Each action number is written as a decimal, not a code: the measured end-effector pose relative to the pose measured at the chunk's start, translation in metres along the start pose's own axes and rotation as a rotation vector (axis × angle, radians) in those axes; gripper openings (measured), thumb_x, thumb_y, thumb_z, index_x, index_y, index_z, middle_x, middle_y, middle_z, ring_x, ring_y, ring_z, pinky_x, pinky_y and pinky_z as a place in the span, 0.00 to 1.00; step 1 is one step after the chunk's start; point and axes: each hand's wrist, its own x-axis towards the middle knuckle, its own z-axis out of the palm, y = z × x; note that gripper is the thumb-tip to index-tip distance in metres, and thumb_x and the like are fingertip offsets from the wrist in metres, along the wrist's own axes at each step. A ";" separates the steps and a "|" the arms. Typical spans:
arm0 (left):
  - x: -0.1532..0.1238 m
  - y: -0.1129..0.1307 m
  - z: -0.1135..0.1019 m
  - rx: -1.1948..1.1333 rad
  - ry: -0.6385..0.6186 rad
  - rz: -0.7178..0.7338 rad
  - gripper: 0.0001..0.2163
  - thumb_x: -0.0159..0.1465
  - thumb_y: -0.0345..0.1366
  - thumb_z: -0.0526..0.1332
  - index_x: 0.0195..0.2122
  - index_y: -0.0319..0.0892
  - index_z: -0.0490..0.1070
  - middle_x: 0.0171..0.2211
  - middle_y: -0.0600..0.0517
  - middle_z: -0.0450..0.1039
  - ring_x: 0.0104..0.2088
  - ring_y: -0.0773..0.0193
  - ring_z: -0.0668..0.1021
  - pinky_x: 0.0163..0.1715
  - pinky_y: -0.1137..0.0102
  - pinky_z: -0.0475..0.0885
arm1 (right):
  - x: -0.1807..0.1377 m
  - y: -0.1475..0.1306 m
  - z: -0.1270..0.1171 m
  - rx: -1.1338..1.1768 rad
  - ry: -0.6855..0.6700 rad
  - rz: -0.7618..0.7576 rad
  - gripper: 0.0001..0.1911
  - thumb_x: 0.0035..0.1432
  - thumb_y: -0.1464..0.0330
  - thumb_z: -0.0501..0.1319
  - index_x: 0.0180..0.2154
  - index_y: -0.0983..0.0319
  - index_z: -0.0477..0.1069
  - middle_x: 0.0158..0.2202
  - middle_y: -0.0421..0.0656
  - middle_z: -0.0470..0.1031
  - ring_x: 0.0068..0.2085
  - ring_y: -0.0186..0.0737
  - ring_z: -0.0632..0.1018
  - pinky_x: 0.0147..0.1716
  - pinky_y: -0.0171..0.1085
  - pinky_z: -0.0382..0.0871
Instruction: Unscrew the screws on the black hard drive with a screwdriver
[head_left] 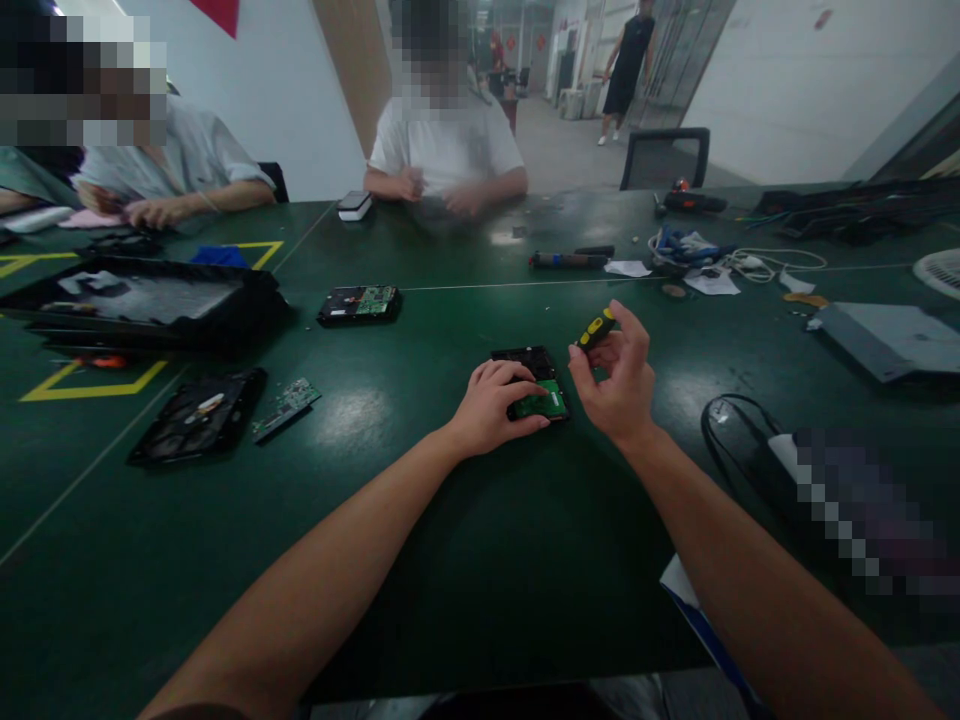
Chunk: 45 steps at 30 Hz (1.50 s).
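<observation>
A hard drive (553, 400) with a green circuit board lies on the green table in front of me. My left hand (495, 408) grips it from the left, fingers over its top and thumb along the near edge, hiding part of the board. Just right of the drive, my right hand (619, 385) is raised, its fingers closed on a black and yellow screwdriver (597, 328). The handle slants between thumb and fingers; I cannot make out its tip.
Left of me lie a black drive casing (199, 415), a loose circuit board (287, 410) and a stack of black trays (150, 300). Another hard drive (358, 304) sits farther back. On the right are a grey metal box (889, 340) and a black cable (709, 440). Co-workers sit opposite.
</observation>
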 end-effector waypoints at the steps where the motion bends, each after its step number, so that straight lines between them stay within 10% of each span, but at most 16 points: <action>1: 0.000 0.000 0.000 -0.001 0.002 0.005 0.18 0.67 0.52 0.69 0.54 0.51 0.81 0.58 0.47 0.76 0.62 0.47 0.74 0.67 0.45 0.60 | 0.000 0.000 0.000 -0.002 0.004 -0.003 0.38 0.70 0.60 0.63 0.73 0.51 0.50 0.58 0.50 0.76 0.38 0.43 0.83 0.35 0.44 0.86; 45: 0.000 0.000 0.000 0.001 -0.012 -0.017 0.19 0.66 0.53 0.70 0.55 0.53 0.81 0.58 0.47 0.75 0.62 0.47 0.74 0.68 0.46 0.60 | 0.001 -0.001 -0.001 0.015 -0.045 -0.022 0.37 0.70 0.63 0.61 0.74 0.50 0.49 0.64 0.50 0.72 0.45 0.46 0.84 0.43 0.47 0.86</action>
